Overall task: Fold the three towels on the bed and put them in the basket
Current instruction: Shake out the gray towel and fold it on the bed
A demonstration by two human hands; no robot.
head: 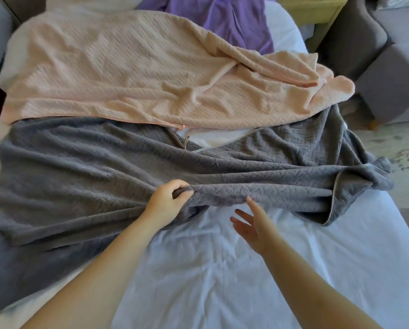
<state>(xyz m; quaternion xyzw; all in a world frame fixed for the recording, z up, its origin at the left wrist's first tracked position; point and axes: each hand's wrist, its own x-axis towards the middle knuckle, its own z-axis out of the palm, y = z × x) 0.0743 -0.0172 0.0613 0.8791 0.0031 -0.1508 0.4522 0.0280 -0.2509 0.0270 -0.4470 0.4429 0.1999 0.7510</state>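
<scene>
Grey towel [103, 162] lies unfolded and rumpled across the bed [222, 281], with the pink towel [127, 79] spread beyond it and the purple towel [234, 17] farthest off. Left hand [167, 203] pinches the grey towel's near edge. Right hand [253, 224], fingers spread, hovers just beside that edge, holding nothing.

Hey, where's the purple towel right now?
In the head view the purple towel lies bunched at the far end of the bed, right of centre, just behind the pink towel.

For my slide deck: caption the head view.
Left hand grips crumpled grey textured towel on white-sheeted bed; right hand open beside it.
</scene>
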